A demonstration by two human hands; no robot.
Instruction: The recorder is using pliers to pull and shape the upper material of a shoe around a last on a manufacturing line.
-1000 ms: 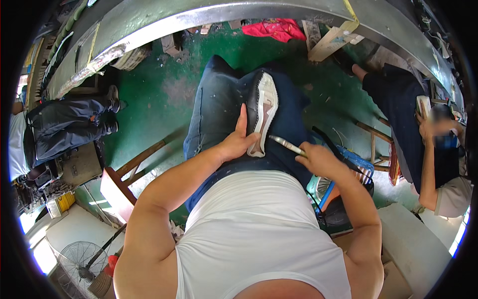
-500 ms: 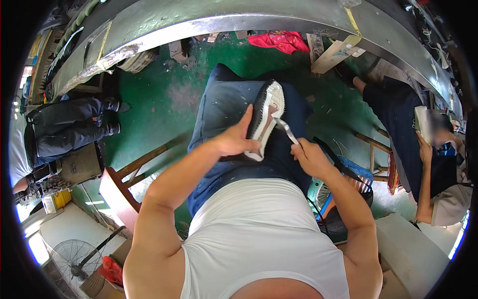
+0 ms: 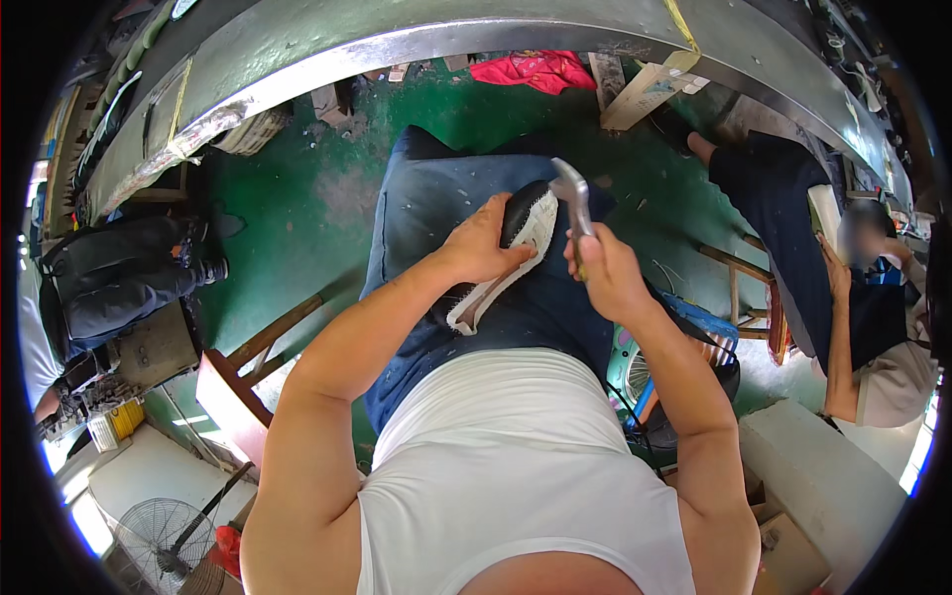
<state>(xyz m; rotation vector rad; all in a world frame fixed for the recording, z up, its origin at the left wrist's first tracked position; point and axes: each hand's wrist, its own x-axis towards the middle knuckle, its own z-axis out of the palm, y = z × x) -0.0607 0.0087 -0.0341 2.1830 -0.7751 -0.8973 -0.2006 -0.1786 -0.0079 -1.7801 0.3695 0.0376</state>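
Observation:
A black shoe [image 3: 536, 220] lies over my dark blue covered lap [image 3: 436, 188], its pale underside turned up and its white edge showing. My left hand [image 3: 478, 248] grips it around the side, thumb pressed on the underside and fingers over the black upper. In my right hand [image 3: 607, 276] is a metal hammer [image 3: 572, 188], fingers wrapped round its handle. The hammer's head is raised beside the far end of the shoe, apparently apart from it.
A long metal-edged bench [image 3: 426, 45] curves across the far side. Red cloth [image 3: 535, 71] lies on the green floor. A person [image 3: 838, 288] sits at right holding a pale piece; another person's dark trousers [image 3: 129, 288] show at left. Wooden stools [image 3: 268, 337] flank me. A fan [image 3: 164, 540] stands lower left.
My right hand has lifted the hammer from the shoe's middle toward its far end. My left hand has slid farther up the shoe, whose near end has swung left.

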